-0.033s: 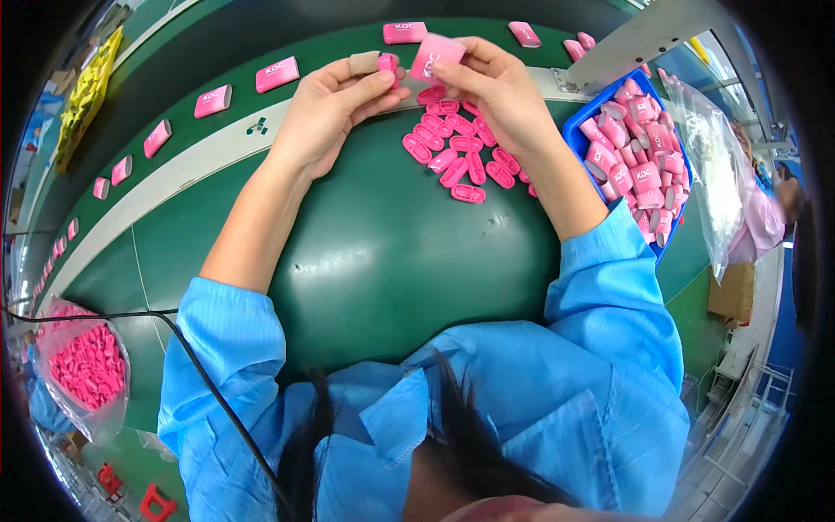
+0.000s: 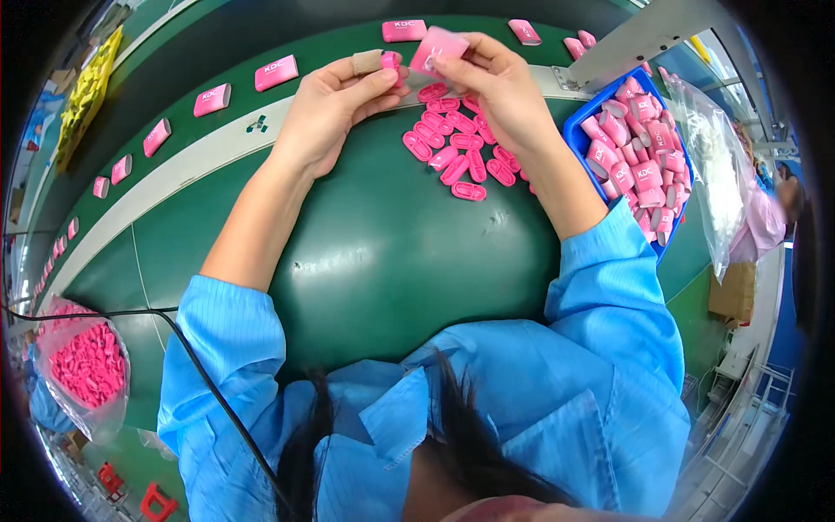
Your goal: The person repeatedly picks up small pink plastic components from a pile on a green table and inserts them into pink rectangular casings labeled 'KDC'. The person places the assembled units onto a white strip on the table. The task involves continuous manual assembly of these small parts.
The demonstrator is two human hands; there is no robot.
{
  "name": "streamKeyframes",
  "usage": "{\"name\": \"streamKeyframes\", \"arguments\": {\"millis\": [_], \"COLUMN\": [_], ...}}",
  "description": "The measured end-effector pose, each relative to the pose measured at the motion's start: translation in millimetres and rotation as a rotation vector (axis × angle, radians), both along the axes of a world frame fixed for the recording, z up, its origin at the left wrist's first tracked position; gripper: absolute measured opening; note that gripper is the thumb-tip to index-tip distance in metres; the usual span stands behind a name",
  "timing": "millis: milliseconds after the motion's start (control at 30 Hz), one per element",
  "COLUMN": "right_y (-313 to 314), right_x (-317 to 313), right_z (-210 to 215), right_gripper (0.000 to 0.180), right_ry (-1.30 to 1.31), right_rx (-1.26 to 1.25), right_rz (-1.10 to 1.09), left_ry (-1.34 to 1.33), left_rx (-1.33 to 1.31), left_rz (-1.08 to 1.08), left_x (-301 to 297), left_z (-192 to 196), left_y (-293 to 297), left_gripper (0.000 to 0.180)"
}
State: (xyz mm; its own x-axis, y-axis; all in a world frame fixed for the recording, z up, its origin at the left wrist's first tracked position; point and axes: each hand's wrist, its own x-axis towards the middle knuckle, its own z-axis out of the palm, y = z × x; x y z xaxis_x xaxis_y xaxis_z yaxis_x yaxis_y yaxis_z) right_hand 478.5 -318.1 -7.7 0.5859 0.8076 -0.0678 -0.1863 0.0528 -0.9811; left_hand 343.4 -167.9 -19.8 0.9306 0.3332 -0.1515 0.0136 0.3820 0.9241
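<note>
Above the far edge of the green table, my left hand (image 2: pixel 326 113) pinches a small bright pink oval cap (image 2: pixel 391 68) between thumb and fingers. A beige wrap covers part of one of its fingers. Close by on the right, my right hand (image 2: pixel 509 100) grips a paler pink flat shell (image 2: pixel 437 50) with white lettering. Cap and shell are near each other but look apart. Below the hands lie several loose pink oval caps (image 2: pixel 469 191), scattered on the table; my right wrist covers some of them.
A blue bin (image 2: pixel 576 143) full of pink shells stands right of my right forearm. More shells (image 2: pixel 277 73) line the green strip beyond the pale rail (image 2: pixel 187 155). A metal bracket (image 2: pixel 622 45) rises at far right. A bag of pink caps (image 2: pixel 87 365) sits left, near a black cable (image 2: pixel 204 370).
The shell in my right hand has turned slightly and risen a little. My left hand with the cap has barely shifted.
</note>
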Motion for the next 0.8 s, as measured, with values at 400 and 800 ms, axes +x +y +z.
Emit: {"name": "streamKeyframes", "arguments": {"millis": [400, 800], "right_y": [1.9, 6.3], "right_x": [-13.9, -22.9], "right_z": [2.1, 2.6], "right_gripper": [0.024, 0.029], "right_ry": [-0.027, -0.208], "right_rx": [-0.040, -0.003], "right_rz": [0.042, -0.002], "left_ry": [-0.017, -0.011], "left_rx": [0.264, 0.607], "left_rz": [0.096, 0.121], "left_x": [-1.7, -11.7], "left_z": [1.4, 10.5], "left_y": [-8.6, -0.5], "left_gripper": [0.030, 0.031]}}
